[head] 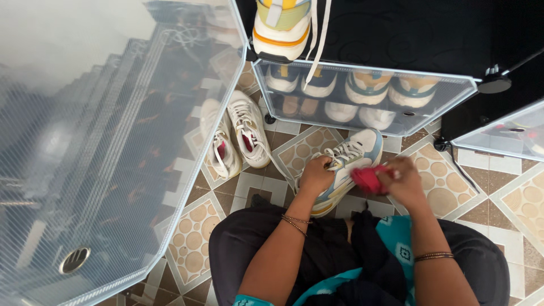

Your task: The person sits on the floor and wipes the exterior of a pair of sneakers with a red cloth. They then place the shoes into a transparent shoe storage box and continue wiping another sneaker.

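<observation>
- The floor (198, 238) is patterned tile in brown and cream, and a translucent cabinet door (102, 141) stands swung open on the left.
- At the far side stands a black shoe cabinet (408, 34); behind its clear lower flap (362, 96) are pairs of shoes, and one yellow-and-white shoe (281, 28) sits above.
- A white pair of sneakers (235, 136) lies on the tiles, left of the person's hands.
- The grey-blue sneaker (348, 167) rests on the floor just beyond the knees; the wiping looks under way, and how much of the shoe is clean I cannot tell.
- The left hand (315, 175) is curled shut on the sneaker's laced top.
- The right hand (403, 180) is closed around a red cloth (368, 178) pressed to the sneaker's side.
</observation>
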